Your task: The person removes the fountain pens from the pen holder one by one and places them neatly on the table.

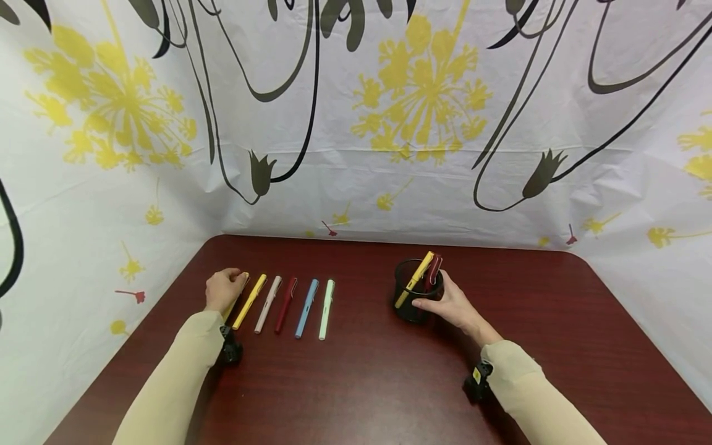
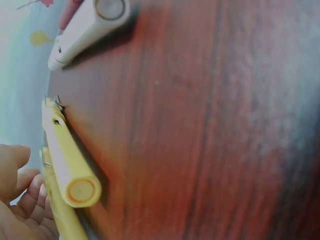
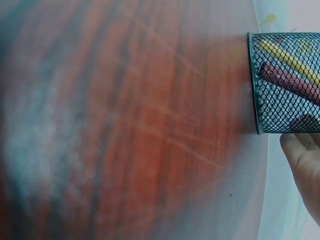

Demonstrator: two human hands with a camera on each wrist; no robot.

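At the left end of the row, the left hand (image 1: 224, 288) sits against the first yellow pen (image 2: 67, 222), fingers bent beside its cap end; whether they pinch it cannot be told. The second yellow pen (image 1: 249, 302) lies just beside it. Next, in order, the pale pink pen (image 1: 268, 305), dark red pen (image 1: 286, 306), blue pen (image 1: 306, 309) and light green pen (image 1: 327, 310) lie apart, roughly parallel, on the tabletop (image 1: 356, 383). Well right of the row is the black mesh cup (image 1: 410, 314), containing a third yellow pen (image 1: 414, 280) and another dark red pen (image 1: 434, 272), both leaning. The right hand (image 1: 453, 306) grips the cup's right side, thumb on the near wall, fingers behind.
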